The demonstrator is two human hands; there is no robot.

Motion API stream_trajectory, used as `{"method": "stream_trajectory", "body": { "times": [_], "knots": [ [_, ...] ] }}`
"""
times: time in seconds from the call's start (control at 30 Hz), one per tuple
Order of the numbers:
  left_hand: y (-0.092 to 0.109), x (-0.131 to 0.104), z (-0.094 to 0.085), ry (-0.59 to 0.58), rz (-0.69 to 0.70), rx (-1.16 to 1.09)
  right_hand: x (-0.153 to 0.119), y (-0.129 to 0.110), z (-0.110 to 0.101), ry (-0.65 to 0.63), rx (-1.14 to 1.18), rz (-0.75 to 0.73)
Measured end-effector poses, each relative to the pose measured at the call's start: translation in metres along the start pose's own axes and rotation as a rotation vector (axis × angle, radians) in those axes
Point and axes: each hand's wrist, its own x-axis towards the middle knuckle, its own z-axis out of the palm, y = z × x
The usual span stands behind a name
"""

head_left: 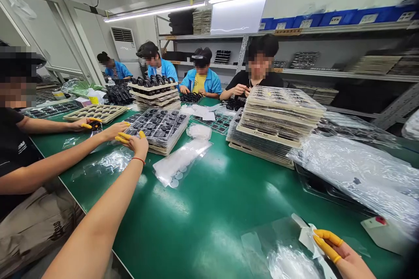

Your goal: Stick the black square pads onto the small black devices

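My left hand (135, 143), with a red cord at the wrist and yellow finger cots, reaches to the near left corner of a clear tray (170, 144) of black pieces. Its fingers are stretched and apart from the thumb; nothing shows between them. A co-worker's hand (114, 131), also in yellow cots, is just beside it. At the lower right, my right hand (343, 250) pinches crumpled white paper (307, 240) between yellow-cotted fingers. Beneath that paper lies a clear plastic bag (271, 239) with crinkled film.
A tall stack of trays (271, 126) stands ahead on the green table (209, 209). A bag of white round pieces (180, 161) lies mid-table. Plastic-wrapped sheets (356, 174) are on the right. Several co-workers sit around the table; shelves with blue bins (340, 17) stand behind.
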Motion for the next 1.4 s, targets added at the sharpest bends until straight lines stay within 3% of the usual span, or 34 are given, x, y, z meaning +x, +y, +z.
{"method": "stream_trajectory", "body": {
  "times": [0.07,0.23,0.4,0.53,0.8,0.97,1.03,1.1,1.2,1.27,1.33,1.4],
  "knots": [
    [-0.002,-0.008,0.014,-0.01,0.131,0.197,0.0,0.002,-0.001,-0.011,-0.028,-0.023],
    [-0.007,-0.019,0.043,-0.226,0.347,0.563,-0.001,0.003,-0.002,-0.028,-0.066,-0.021],
    [-0.016,-0.038,0.039,-0.28,0.49,0.733,-0.003,0.002,-0.001,-0.02,-0.101,-0.045],
    [-0.021,-0.044,0.031,-0.319,0.561,0.771,-0.004,0.0,0.001,-0.01,-0.12,-0.071],
    [-0.02,-0.02,0.033,-0.334,0.601,0.741,-0.002,0.009,-0.002,-0.084,-0.045,-0.115],
    [-0.023,-0.035,0.031,-0.278,0.655,0.585,-0.007,0.007,0.004,-0.055,-0.045,-0.238],
    [-0.02,-0.059,0.044,-0.308,0.64,0.468,-0.011,0.003,0.007,-0.056,-0.077,-0.297],
    [-0.013,-0.1,0.065,-0.471,0.523,0.262,-0.017,-0.003,0.011,-0.073,-0.105,-0.368],
    [0.002,-0.186,0.1,-0.885,-0.003,-0.102,-0.029,-0.01,0.02,-0.071,-0.143,-0.48],
    [0.014,-0.244,0.118,-1.17,-0.288,-0.227,-0.037,-0.014,0.026,-0.069,-0.174,-0.529],
    [0.025,-0.289,0.13,-1.466,-0.462,-0.24,-0.042,-0.015,0.03,-0.075,-0.195,-0.535],
    [0.034,-0.317,0.137,-1.622,-0.507,-0.17,-0.044,-0.015,0.03,-0.068,-0.177,-0.505]
  ]
}}
